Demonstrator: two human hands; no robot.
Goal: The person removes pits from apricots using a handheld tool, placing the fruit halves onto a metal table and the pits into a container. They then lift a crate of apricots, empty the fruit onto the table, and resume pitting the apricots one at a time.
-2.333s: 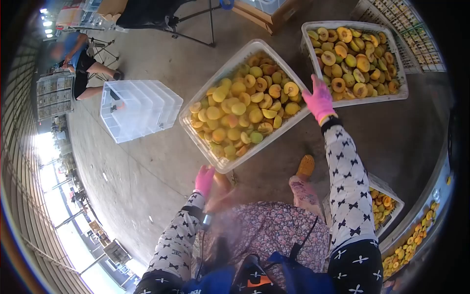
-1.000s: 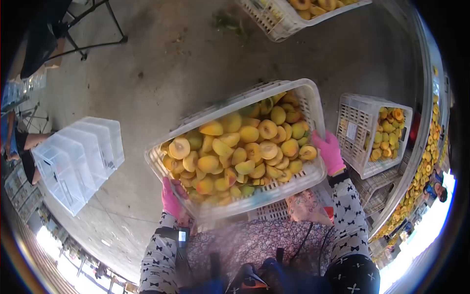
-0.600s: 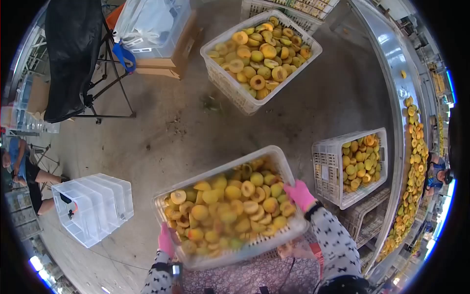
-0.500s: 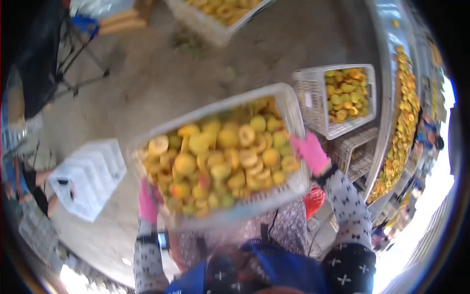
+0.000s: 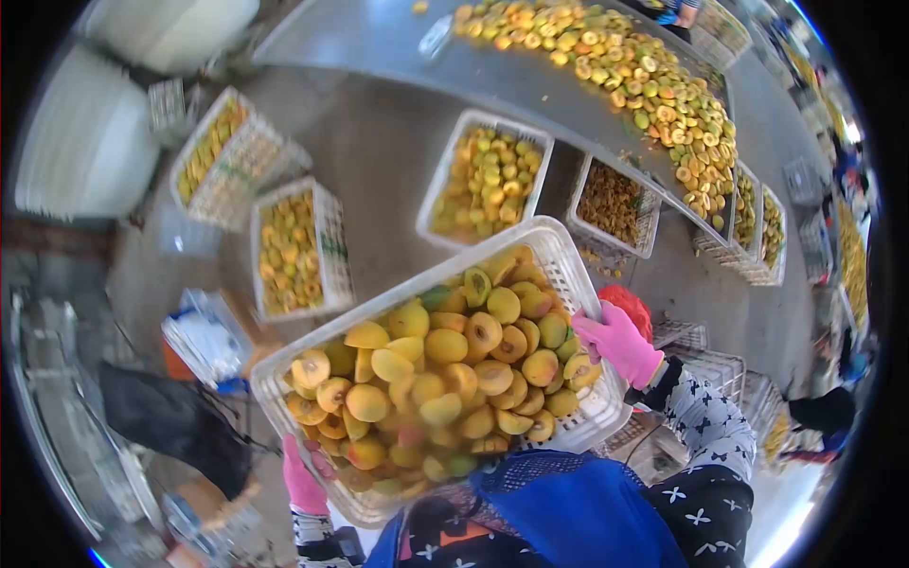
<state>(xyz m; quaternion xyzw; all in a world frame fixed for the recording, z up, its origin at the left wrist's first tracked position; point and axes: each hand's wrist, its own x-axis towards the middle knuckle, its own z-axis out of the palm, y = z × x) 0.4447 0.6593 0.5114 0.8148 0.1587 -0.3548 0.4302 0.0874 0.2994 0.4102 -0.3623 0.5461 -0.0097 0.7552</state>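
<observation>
A white plastic crate [image 5: 598, 417] full of halved yellow peaches [image 5: 445, 346] is held in front of my body, tilted so its left end sits lower in view. My left hand [image 5: 305, 481], in a pink glove, grips the crate's near left end. At the right end, my right hand [image 5: 620, 343], also gloved in pink, is closed on the rim. The fingers are partly hidden behind the crate wall on both sides. Some of the fruit halves show hollow centres where the stone was.
Ahead, a metal table [image 5: 379, 43] carries a long heap of peach halves [image 5: 653, 90]. Before it on the floor stand a crate of peaches [image 5: 483, 180] and a crate of brown bits [image 5: 609, 201]. More filled crates [image 5: 289, 251] are at left, near black cloth [image 5: 175, 426].
My view has swung right, so the metal table that was at the right is now ahead. The crate has stayed in both hands and turned with me.
</observation>
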